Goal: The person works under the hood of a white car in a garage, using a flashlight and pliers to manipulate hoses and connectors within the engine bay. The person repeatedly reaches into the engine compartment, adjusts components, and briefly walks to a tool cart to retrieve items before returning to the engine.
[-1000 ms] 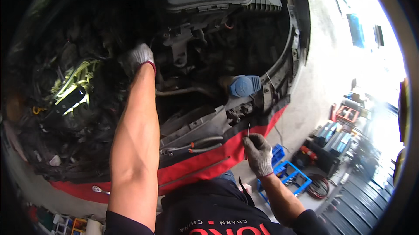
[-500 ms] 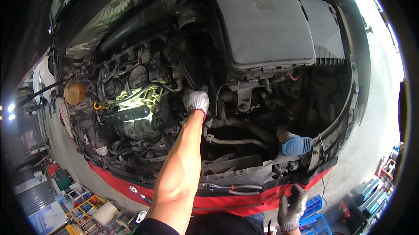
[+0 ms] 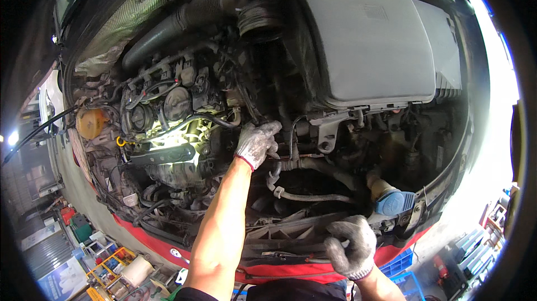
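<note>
Left hand: my left hand (image 3: pixel 258 143), in a grey-white glove, was down mid-bay with fingers bent; couldn't tell if they pinched anything.
Right hand: my right hand (image 3: pixel 356 245), gloved too, was held over the front edge, thumb and fingers curled toward each other; couldn't tell if anything sat between them.
Engine: the engine (image 3: pixel 178 100) lay just left of my left hand, part of it brightly lit, a dark long bar (image 3: pixel 162 155) across its front.
Black cable: a thin black cable (image 3: pixel 291 133) curved just right of my left hand.
Bracket: grey metal bracket (image 3: pixel 328 133), right of that cable.
Pipe: pale bent pipe (image 3: pixel 316 196), below the bracket.
Caps: blue cap (image 3: pixel 396 203) near my right hand, beyond it; orange cap (image 3: pixel 92 122) far left.
Box: big grey box (image 3: pixel 369 38), upper right.
Duct: ribbed duct (image 3: pixel 196 13), upper left of the box.
Front edge: red cover (image 3: pixel 154 245) draped along it, shiny tool head (image 3: pixel 176 253) on it, left of my left forearm.
</note>
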`<action>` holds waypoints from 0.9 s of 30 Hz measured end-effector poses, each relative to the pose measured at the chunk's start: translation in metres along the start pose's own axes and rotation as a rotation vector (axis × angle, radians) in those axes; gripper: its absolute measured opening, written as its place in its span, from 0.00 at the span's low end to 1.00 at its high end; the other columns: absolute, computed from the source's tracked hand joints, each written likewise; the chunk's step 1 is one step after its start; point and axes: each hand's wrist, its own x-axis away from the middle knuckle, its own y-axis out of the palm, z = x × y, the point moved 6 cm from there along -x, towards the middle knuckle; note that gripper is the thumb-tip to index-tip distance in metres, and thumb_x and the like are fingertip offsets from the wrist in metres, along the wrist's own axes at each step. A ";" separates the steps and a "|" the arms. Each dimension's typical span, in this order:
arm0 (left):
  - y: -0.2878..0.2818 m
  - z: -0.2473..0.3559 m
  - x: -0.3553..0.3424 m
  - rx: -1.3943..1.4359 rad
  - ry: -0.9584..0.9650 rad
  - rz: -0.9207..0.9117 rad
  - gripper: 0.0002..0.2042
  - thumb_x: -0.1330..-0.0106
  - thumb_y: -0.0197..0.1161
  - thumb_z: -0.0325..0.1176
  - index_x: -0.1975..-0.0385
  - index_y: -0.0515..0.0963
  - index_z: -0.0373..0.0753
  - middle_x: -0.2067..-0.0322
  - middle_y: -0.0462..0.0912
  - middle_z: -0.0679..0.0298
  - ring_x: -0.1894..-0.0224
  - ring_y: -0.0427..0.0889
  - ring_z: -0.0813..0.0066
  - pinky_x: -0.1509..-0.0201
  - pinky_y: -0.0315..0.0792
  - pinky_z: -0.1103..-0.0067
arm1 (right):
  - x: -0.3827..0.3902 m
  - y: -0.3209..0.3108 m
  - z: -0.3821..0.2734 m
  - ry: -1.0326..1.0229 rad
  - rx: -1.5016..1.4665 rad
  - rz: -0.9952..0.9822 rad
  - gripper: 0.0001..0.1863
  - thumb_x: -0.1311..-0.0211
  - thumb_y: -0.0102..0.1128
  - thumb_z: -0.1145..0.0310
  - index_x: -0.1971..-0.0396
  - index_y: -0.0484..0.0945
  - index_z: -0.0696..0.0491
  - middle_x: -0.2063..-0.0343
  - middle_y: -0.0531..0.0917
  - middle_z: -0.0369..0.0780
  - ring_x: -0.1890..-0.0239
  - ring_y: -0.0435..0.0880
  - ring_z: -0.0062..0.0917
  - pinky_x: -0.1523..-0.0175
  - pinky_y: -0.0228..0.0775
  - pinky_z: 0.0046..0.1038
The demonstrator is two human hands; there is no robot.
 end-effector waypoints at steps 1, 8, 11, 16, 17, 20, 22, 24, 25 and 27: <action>0.011 0.004 0.006 -0.015 0.023 0.003 0.10 0.37 0.68 0.28 0.62 0.78 0.29 0.80 0.77 0.63 0.84 0.70 0.74 0.79 0.69 0.74 | -0.006 0.008 0.000 0.009 0.017 -0.047 0.15 0.52 0.73 0.71 0.62 0.82 0.54 0.70 0.83 0.43 0.70 0.82 0.39 0.65 0.74 0.36; 0.032 0.028 0.025 -0.635 0.274 0.692 0.28 0.42 0.72 0.45 0.52 0.79 0.25 0.52 0.84 0.44 0.47 0.82 0.51 0.43 0.74 0.67 | 0.004 0.017 -0.006 0.133 0.015 -0.217 0.13 0.50 0.73 0.70 0.63 0.84 0.53 0.69 0.83 0.42 0.70 0.82 0.36 0.64 0.74 0.35; 0.046 0.035 0.016 -0.869 0.283 0.677 0.27 0.41 0.70 0.48 0.54 0.81 0.27 0.50 0.83 0.42 0.45 0.81 0.50 0.42 0.74 0.67 | 0.023 0.013 -0.003 0.185 -0.061 -0.285 0.13 0.51 0.73 0.68 0.64 0.85 0.50 0.70 0.84 0.41 0.70 0.84 0.37 0.65 0.75 0.36; -0.005 0.008 -0.032 -0.580 0.313 0.713 0.19 0.39 0.69 0.45 0.65 0.82 0.31 0.72 0.84 0.52 0.76 0.80 0.60 0.70 0.74 0.66 | 0.031 0.009 -0.025 0.007 -0.140 -0.264 0.06 0.43 0.67 0.66 0.66 0.83 0.50 0.77 0.80 0.37 0.76 0.79 0.31 0.70 0.71 0.32; -0.007 0.008 -0.032 -0.588 0.249 0.689 0.18 0.39 0.69 0.43 0.66 0.82 0.30 0.74 0.82 0.53 0.79 0.78 0.61 0.74 0.73 0.65 | 0.031 0.003 -0.031 -0.110 -0.152 -0.127 0.05 0.36 0.63 0.63 0.69 0.80 0.47 0.81 0.74 0.33 0.82 0.72 0.26 0.76 0.65 0.30; 0.025 0.019 -0.004 -0.481 -0.010 0.546 0.16 0.39 0.69 0.39 0.68 0.81 0.29 0.78 0.78 0.54 0.83 0.75 0.61 0.80 0.70 0.64 | 0.042 0.005 -0.020 -0.067 -0.228 -0.183 0.12 0.45 0.69 0.70 0.60 0.82 0.55 0.77 0.78 0.39 0.79 0.75 0.32 0.74 0.68 0.32; 0.026 0.020 0.008 -0.347 -0.059 0.467 0.15 0.39 0.69 0.38 0.68 0.81 0.29 0.81 0.75 0.57 0.85 0.74 0.62 0.82 0.68 0.64 | 0.046 0.009 -0.020 -0.059 -0.253 -0.195 0.10 0.43 0.68 0.69 0.61 0.82 0.54 0.77 0.79 0.39 0.79 0.76 0.31 0.73 0.68 0.32; 0.024 0.022 0.010 -0.325 -0.113 0.404 0.11 0.38 0.67 0.35 0.68 0.81 0.31 0.83 0.69 0.61 0.85 0.73 0.64 0.82 0.67 0.69 | 0.044 0.012 -0.022 -0.063 -0.275 -0.215 0.09 0.43 0.69 0.69 0.63 0.82 0.54 0.76 0.78 0.39 0.78 0.75 0.30 0.72 0.68 0.31; 0.022 0.023 0.011 -0.307 -0.086 0.386 0.10 0.37 0.67 0.34 0.68 0.81 0.31 0.83 0.69 0.62 0.85 0.72 0.65 0.82 0.66 0.70 | 0.042 0.013 -0.023 -0.040 -0.258 -0.237 0.09 0.42 0.67 0.67 0.63 0.82 0.54 0.75 0.80 0.40 0.77 0.77 0.32 0.71 0.69 0.32; 0.018 0.025 0.011 -0.274 -0.035 0.347 0.08 0.36 0.65 0.32 0.67 0.81 0.32 0.84 0.69 0.63 0.85 0.71 0.68 0.81 0.65 0.73 | 0.032 0.017 -0.026 0.009 -0.220 -0.280 0.10 0.39 0.64 0.63 0.63 0.83 0.53 0.72 0.83 0.41 0.73 0.81 0.34 0.68 0.73 0.34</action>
